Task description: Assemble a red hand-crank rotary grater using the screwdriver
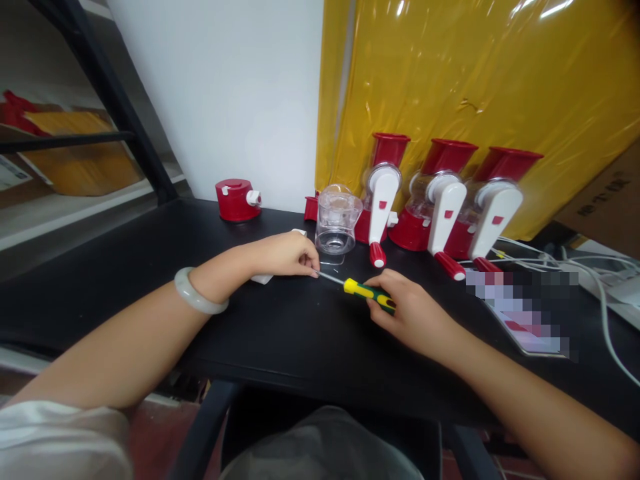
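My right hand (pixel 407 310) grips a screwdriver (pixel 367 294) by its yellow and dark green handle. The metal shaft points left, and its tip meets the fingertips of my left hand (pixel 295 255). Those fingers are pinched together at the tip; whatever small thing may be between them is hidden. A white plastic part (pixel 262 278) lies under my left hand, mostly covered by it. Just behind the fingers stands a clear plastic housing (pixel 336 223). Farther left on the black table (pixel 300 333) is a red round base (pixel 237 200) with a white knob.
Several red and white hand-crank graters (pixel 384 193) stand at the back right before a yellow plastic-wrapped surface (pixel 475 80). A phone or tablet (pixel 525 327), partly blurred out, lies at right near white cables (pixel 603 300). Shelves with a carton (pixel 80 160) are at left.
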Tool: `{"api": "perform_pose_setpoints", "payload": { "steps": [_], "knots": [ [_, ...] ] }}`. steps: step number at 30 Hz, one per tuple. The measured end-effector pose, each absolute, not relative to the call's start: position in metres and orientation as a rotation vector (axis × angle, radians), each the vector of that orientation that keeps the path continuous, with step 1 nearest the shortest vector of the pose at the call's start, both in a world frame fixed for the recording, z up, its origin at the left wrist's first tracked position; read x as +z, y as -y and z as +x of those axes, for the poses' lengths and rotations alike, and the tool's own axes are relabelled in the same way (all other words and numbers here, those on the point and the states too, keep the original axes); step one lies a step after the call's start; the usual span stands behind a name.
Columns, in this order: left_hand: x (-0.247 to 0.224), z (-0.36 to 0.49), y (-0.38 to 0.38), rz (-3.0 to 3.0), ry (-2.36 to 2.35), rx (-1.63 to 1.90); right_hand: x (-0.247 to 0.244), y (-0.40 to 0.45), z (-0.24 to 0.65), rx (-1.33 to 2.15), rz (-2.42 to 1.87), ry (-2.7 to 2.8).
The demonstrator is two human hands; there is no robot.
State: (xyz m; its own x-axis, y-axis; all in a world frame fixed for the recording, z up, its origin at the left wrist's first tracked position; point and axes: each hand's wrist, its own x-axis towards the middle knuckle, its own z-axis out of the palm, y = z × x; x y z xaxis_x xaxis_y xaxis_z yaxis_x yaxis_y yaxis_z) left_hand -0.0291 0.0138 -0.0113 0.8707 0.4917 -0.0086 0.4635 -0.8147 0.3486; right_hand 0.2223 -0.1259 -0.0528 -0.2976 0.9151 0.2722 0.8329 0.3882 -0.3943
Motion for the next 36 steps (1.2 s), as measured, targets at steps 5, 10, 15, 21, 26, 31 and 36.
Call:
{"api": "perform_pose_setpoints", "payload": {
  "steps": [5, 10, 15, 21, 26, 31, 36],
  "knots": [
    [-0.01, -0.03, -0.014, 2.68, -0.711, 0.131, -0.054, 0.125, 0.223, 0.217, -1.463, 2.202],
    [-0.012, -0.03, -0.014, 2.651, -0.702, 0.152, -0.054, 0.126, 0.223, 0.168, -1.429, 2.191],
    [-0.012, -0.03, -0.012, 2.585, -0.724, 0.165, -0.054, 0.126, 0.224, 0.148, -1.38, 2.185],
    [-0.012, -0.03, -0.012, 2.578, -0.717, 0.171, -0.055, 0.125, 0.226, 0.138, -1.369, 2.193],
    [-0.009, -0.032, -0.012, 2.571, -0.683, 0.172, -0.055, 0.125, 0.227, 0.154, -1.369, 2.187],
    [0.01, -0.045, -0.01, 2.561, -0.744, 0.226, -0.051, 0.122, 0.232, 0.203, -1.338, 2.141],
    [0.027, -0.062, -0.015, 2.617, -0.83, 0.471, -0.043, 0.119, 0.241, 0.272, -1.217, 2.11]
  ]
}}
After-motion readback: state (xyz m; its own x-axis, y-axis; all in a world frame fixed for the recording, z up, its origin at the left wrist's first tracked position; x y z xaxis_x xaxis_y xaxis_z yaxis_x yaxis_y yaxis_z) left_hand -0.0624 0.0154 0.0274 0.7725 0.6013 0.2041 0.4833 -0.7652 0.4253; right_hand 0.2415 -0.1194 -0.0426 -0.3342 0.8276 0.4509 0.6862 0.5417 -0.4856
